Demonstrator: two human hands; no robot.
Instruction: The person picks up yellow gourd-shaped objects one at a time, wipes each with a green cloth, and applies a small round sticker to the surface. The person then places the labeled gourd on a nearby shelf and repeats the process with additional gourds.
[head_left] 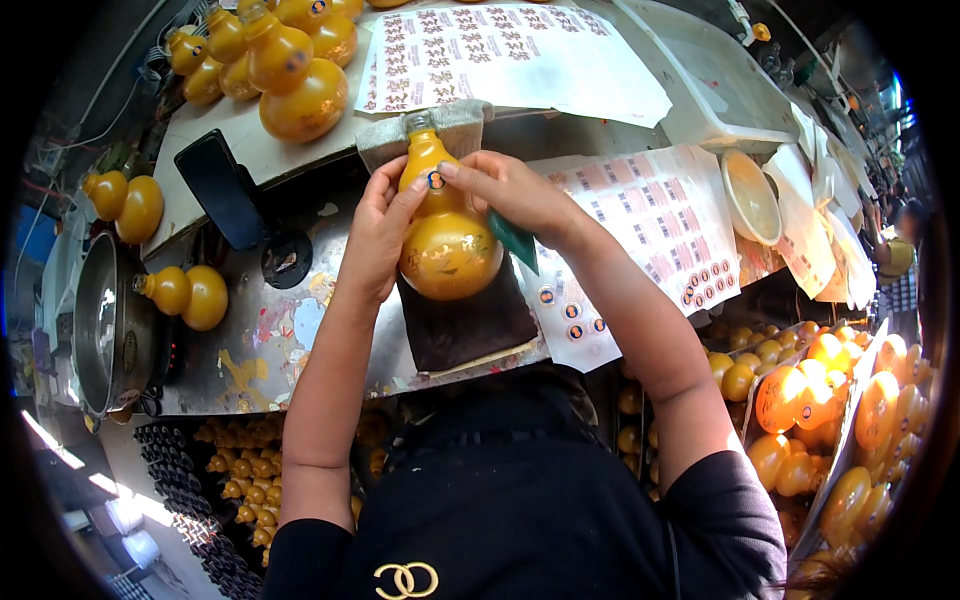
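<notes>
Far left: a round metal pan (98,320) with a smooth, dull grey wall stands at the table's edge.
Left bottles: one glossy yellow gourd-shaped bottle (205,297) lies on its side by the pan, narrow end toward it; another (137,208) lies further back.
Table: grey metal (250,322), flecked with dried paint.
Phone: a flat black slab (218,188) leans upright on a stand with a round dark base (287,262), between the bottles and the working spot.
Back cluster: more yellow gourd bottles (303,102), shiny and double-bulged, crowd the raised pale surface.
Left hand: the hand (380,228) is clamped on the held bottle's left side, around the waist.
Held bottle: the gourd bottle (450,258) lies mid-table, body over a dark flat pad (468,330), clear neck on a folded grey cloth (382,143); a small round label (436,181) sits at its waist.
Right hand: the hand (505,188) is closed against the bottle's right side, thumb on the label; a pointed green piece (515,248) juts from beneath, its grip hidden.
Right: a glossy sticker sheet (640,225), partly covered by the right forearm, reaches toward a shallow cream bowl (750,200).
Lower right: yellow gourd bottles (790,395) fill crates, sunlit.
</notes>
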